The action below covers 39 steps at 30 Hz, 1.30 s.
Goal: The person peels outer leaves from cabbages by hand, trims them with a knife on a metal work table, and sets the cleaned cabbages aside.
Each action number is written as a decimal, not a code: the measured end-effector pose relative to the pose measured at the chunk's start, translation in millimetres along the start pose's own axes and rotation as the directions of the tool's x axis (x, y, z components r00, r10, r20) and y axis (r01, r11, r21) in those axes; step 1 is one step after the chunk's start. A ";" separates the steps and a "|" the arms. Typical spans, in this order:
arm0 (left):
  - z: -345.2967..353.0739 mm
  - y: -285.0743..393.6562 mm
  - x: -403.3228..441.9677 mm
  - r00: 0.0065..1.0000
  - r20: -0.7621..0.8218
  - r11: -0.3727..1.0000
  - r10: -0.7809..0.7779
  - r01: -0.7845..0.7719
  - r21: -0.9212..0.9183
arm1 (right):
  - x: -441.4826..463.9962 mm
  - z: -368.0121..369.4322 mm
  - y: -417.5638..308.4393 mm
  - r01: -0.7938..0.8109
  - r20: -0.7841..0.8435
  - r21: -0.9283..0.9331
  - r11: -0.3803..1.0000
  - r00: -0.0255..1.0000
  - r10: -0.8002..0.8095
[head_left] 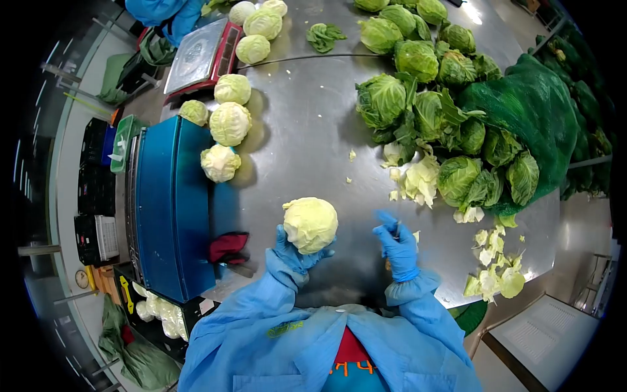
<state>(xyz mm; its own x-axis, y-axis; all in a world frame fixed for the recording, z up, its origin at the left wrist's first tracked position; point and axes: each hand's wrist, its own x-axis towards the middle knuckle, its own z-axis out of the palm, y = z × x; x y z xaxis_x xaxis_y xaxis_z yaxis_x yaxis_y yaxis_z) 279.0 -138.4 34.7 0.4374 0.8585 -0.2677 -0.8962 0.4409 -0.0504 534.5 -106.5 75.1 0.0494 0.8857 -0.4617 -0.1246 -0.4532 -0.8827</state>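
Observation:
A trimmed, pale cabbage point(311, 225) rests in my left hand point(295, 253), whose blue-gloved fingers curl under and around it above the steel table. To its right, apart from the cabbage, my right hand point(398, 251) is closed, in a blue glove smeared by motion. A thin dark tool point(396, 228) shows at its fingers; its kind is too blurred to tell. Stripped pale leaves point(421, 179) lie on the table beyond my right hand. Untrimmed green cabbages point(382, 101) are heaped behind them.
Several pale cabbages point(230, 124) line the left side, near a red-edged scale point(199, 55) and a blue machine point(173, 209). A green net sack point(532, 124) lies at right. More leaf scraps point(499, 271) sit by the table's front right edge. A dark red cloth point(228, 248) lies left.

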 end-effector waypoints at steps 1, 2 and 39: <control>1.6 4.9 -0.5 0.999 -0.029 0.996 0.031 -0.029 0.089 | 0.0 7.4 -3.6 -0.010 0.076 -0.014 1.000 0.997 0.011; 3.6 9.1 -1.0 0.996 -0.079 0.975 0.050 -0.032 0.220 | 0.9 15.0 -6.6 -0.017 0.150 -0.031 0.999 0.988 0.021; 46.6 7.8 9.7 0.764 0.132 -0.437 0.632 0.210 0.875 | -5.0 51.6 -33.1 0.105 0.839 -0.212 0.972 0.529 0.125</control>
<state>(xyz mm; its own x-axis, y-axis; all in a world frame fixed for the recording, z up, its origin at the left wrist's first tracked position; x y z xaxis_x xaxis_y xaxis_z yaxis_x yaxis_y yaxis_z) 279.8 -114.4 76.6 -0.2222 0.9689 -0.1090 0.5486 0.2166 0.8075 487.3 -90.8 111.2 -0.8212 0.4966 -0.2810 0.0938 -0.3683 -0.9250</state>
